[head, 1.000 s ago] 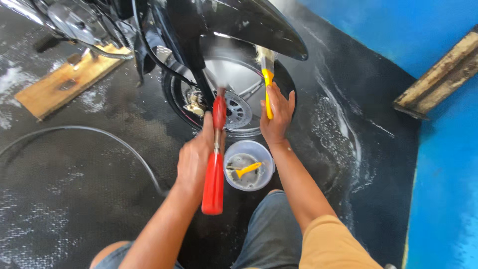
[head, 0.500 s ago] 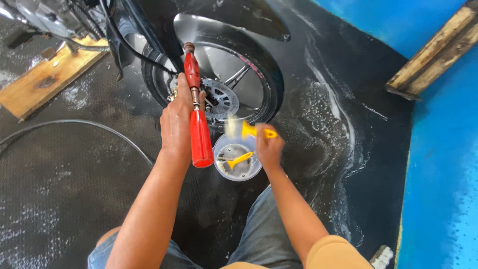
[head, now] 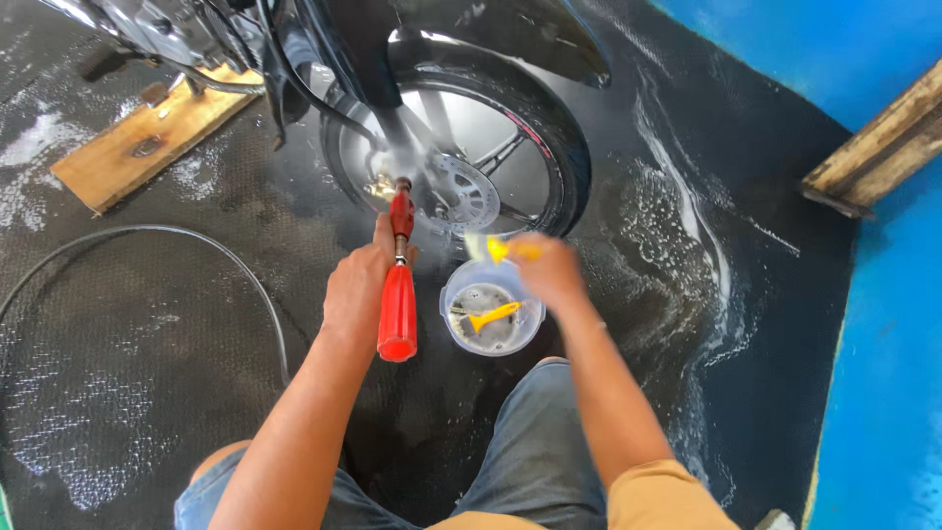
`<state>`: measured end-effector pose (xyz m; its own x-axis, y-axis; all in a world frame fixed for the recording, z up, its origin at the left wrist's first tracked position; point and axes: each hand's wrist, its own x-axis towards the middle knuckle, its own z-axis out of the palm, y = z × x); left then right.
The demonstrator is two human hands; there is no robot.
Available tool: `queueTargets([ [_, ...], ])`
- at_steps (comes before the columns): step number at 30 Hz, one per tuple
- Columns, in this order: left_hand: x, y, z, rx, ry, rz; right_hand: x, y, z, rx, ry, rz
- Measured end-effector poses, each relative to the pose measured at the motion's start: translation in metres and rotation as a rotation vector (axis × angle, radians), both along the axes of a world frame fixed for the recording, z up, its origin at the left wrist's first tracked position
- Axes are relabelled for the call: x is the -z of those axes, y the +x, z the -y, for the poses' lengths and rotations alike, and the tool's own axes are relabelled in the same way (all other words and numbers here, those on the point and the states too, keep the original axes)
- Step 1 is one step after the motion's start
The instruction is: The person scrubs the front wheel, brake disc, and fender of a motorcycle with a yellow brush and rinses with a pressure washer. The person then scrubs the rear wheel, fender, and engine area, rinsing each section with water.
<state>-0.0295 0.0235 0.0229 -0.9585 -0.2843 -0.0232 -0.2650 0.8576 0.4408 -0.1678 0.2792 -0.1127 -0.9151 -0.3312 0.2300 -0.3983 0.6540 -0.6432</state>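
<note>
Left hand (head: 355,292) fingers clamp the red plastic spray gun (head: 397,299), wet and likely slippery; right hand (head: 546,267) fingers pinch a light yellow brush (head: 502,249) above the clear tub (head: 491,319).

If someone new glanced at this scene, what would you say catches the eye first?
The red spray gun at centre, gripped by the left hand, jets water at the motorcycle wheel above it. Just right, the right hand holds a yellow brush over a clear tub on the wet black mat.
</note>
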Motion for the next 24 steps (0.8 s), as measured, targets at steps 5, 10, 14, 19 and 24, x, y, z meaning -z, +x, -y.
queueTargets([
  [5, -0.001, 0.004, 0.009, -0.019, 0.005, 0.04, -0.085, -0.061, 0.038, -0.063, -0.908, 0.346],
  [10, -0.012, 0.017, 0.01, -0.048, 0.037, 0.047, -0.11, -0.136, 0.15, -0.27, -1.188, 0.602],
  [14, -0.016, 0.026, 0.01, -0.072, 0.077, 0.063, -0.124, -0.16, 0.172, -0.451, -1.113, 0.752],
  [19, -0.017, 0.03, 0.021, -0.062, 0.048, 0.003, -0.132, -0.168, 0.118, -0.469, -0.574, 0.605],
  [24, -0.017, 0.029, 0.018, -0.07, 0.065, -0.003, -0.133, -0.172, 0.121, -0.537, -0.81, 0.73],
])
